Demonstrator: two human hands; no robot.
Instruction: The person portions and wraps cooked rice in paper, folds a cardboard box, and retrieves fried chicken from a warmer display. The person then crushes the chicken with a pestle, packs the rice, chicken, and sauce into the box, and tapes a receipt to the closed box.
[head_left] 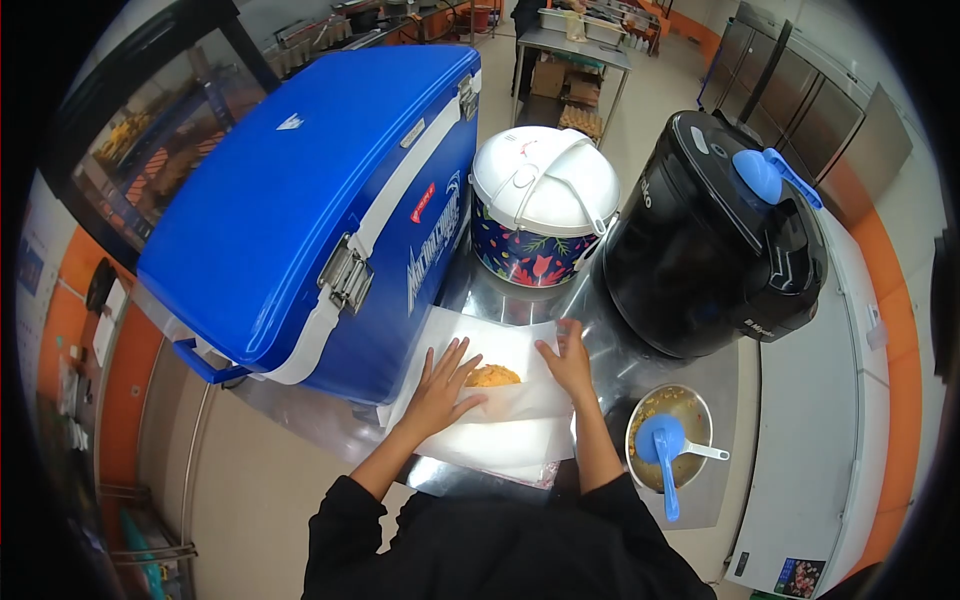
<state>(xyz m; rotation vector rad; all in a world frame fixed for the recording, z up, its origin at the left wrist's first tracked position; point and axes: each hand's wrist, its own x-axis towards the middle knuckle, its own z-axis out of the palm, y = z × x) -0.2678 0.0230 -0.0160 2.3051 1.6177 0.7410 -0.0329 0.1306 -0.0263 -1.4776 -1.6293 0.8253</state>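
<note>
A mound of orange-yellow rice (494, 376) lies on a sheet of white wrapping paper (500, 341), with the paper's near part folded up over its lower edge. My left hand (437, 392) rests on the left side of the paper, fingers spread and thumb on the fold beside the rice. At the right edge of the paper is my right hand (569, 364), its thumb and fingers apart. More white paper (490, 447) shows under the fold, toward my body.
A blue cooler box (300, 190) stands left. A patterned rice container (535, 235) and black rice cooker (700, 240), topped by a blue scoop (760, 176), stand behind and right. A metal bowl (700, 410) holds food remains, a blue rice paddle (664, 450) and a white-handled utensil (708, 452).
</note>
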